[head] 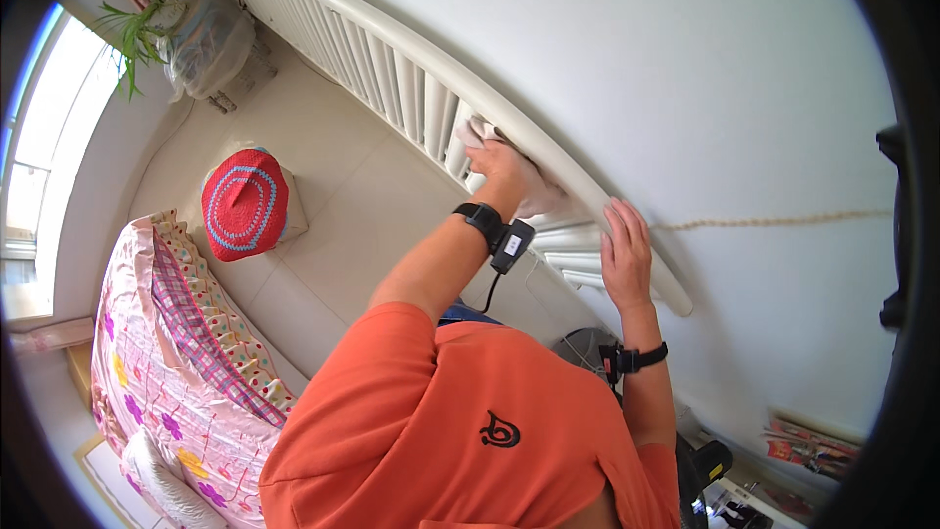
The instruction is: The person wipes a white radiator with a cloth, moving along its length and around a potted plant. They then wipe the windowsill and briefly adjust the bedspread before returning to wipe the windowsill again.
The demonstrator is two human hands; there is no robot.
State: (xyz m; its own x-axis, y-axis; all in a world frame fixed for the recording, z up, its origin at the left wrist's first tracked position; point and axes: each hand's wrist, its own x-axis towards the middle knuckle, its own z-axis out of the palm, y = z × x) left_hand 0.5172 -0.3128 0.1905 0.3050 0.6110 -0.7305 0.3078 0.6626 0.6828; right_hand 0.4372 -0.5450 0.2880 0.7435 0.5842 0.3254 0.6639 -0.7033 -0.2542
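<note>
My left hand (pixel 503 165) grips a crumpled pale cloth (pixel 543 195) against the vertical columns of a white radiator (pixel 411 95), just under its rounded top rail (pixel 411 40). Part of the cloth pokes out past my fingers, and some fingers are hidden by it. Nearer the rail's close end, my right hand (pixel 628 253) rests with its fingers laid over the rail, holding no loose thing. Black straps circle both wrists. A small black device (pixel 512 246) with a cable hangs at the left one.
A stool or box under a red crocheted cover (pixel 246 206) stands on the tiled floor (pixel 330 235). To the left is a bed with a floral sheet (pixel 147 353). A green plant (pixel 136 37) and a plastic-wrapped item (pixel 209 44) occupy the far corner. The wall (pixel 698 88) backs the radiator.
</note>
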